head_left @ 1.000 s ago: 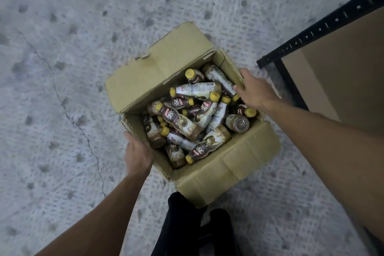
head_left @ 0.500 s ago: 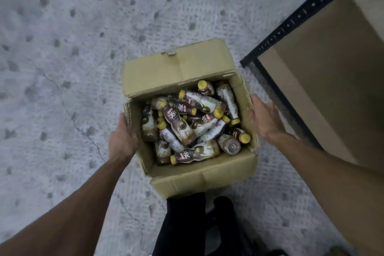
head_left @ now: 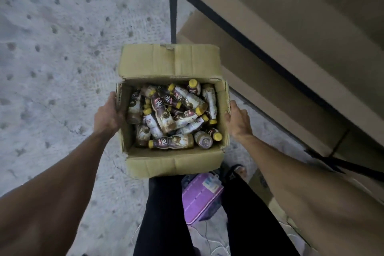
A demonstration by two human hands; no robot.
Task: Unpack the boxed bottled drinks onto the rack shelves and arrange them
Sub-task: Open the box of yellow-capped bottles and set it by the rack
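Note:
An open cardboard box (head_left: 172,161) is held above the floor in front of my legs. Several small bottles (head_left: 172,114) with yellow caps and brown-and-white labels lie jumbled inside it. My left hand (head_left: 107,115) grips the box's left wall, thumb over the rim. My right hand (head_left: 238,119) holds the right wall, fingers curled around its side. The rack (head_left: 249,33), with a black metal frame and brown board shelves, stands just right of the box, and its upright post rises behind the far flap.
Grey speckled concrete floor (head_left: 52,48) spreads to the left. A purple plastic container (head_left: 202,195) lies on the floor between my legs, with patterned cloth under it. Brown cardboard (head_left: 257,183) lies at the rack's foot by my right foot.
The box, held by both hands, has turned square to me and come close beside the rack. The rack now fills the upper right, and the purple container has come into view.

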